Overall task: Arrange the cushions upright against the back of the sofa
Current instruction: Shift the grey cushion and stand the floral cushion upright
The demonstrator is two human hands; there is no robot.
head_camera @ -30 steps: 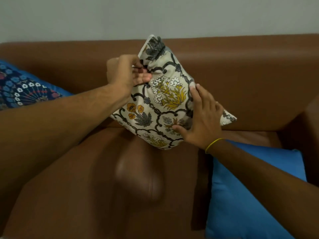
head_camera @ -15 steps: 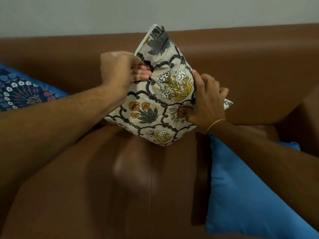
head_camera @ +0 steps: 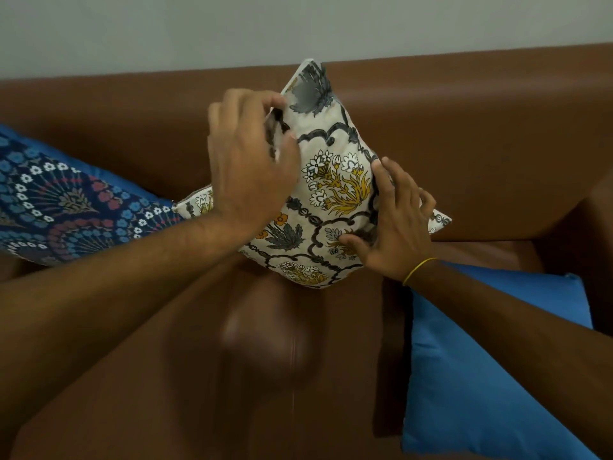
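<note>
The floral cushion [head_camera: 331,190] stands on one corner on the seat of the brown sofa [head_camera: 481,134], tilted like a diamond, its top corner reaching the upper edge of the backrest and its back face toward the backrest; whether it touches the backrest I cannot tell.

My left hand [head_camera: 245,161] is at the cushion's upper left edge, knuckles toward me, fingers curled and pinching the cloth there. The fingertips are blurred and partly tucked behind the fabric, so the exact hold is unclear. My left forearm crosses the frame from the lower left and covers the cushion's left part.

My right hand [head_camera: 394,224] lies flat and spread on the cushion's lower right face, palm against the cloth, thumb pointing left along the pattern, fingers pointing up; it presses rather than grasps. A yellow band [head_camera: 418,269] circles that wrist. The hand hides most of the cushion's right corner, of which only the tip shows.

To the left a dark blue patterned cushion [head_camera: 63,207] lies sloped against the backrest, cut off by the frame edge, its right end touching the floral cushion's left corner. At the lower right a plain blue cushion [head_camera: 491,376] lies flat on the seat, partly under my right forearm and cut off below. The seat's middle is blurred.
</note>
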